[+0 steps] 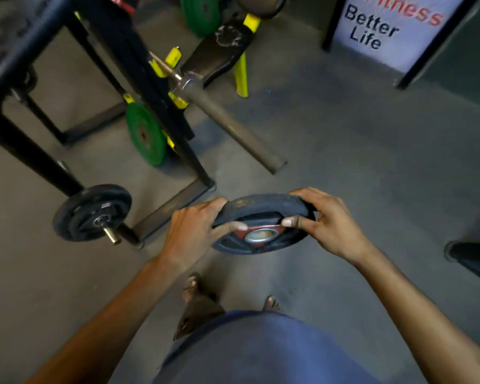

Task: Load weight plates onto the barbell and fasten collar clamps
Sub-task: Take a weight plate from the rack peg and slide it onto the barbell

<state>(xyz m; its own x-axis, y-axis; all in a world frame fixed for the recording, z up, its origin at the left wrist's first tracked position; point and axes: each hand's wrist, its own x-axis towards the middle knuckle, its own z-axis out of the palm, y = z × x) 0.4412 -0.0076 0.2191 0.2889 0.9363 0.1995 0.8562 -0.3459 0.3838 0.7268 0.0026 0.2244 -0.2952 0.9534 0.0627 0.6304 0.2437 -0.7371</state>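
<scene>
1. While I held the weight plate [262, 224] at its two sides, the left hand [193, 231] and the right hand [329, 224] each had a closed grip on its rim, thumbs pressed onto the face beside the red hub and its metal-ringed bore. It hung in the air above the floor [344, 151], well apart from the bare sleeve of the barbell [230, 127], which jutted out from the black rack [139, 65].

2. I judged the chief risk to be a slip: the plate was pinched at its edges only and tilted, and my bare feet [193, 286] stood on the floor almost straight beneath it.

3. A second risk, as I read it, lay in the threading. If the bore met the sleeve end off-centre or canted, the plate could jam or knock the bar in its rest.

4. Loading this end alone might also tip the bar, since I could not see what the far end carried.

5. I could make out no collar clamp anywhere; the yellow fittings on the rack were too blurred to name.

6. My fingers behind the plate were hidden, as was its back face.

7. Both the rack's upper part and the sign [391, 26] at the top right were cut off, and the far half of the bar was lost behind the rack.

8. Another black plate [90, 213] sat on a low peg near the rack's foot, and a green plate [146, 134] stood behind it.
</scene>
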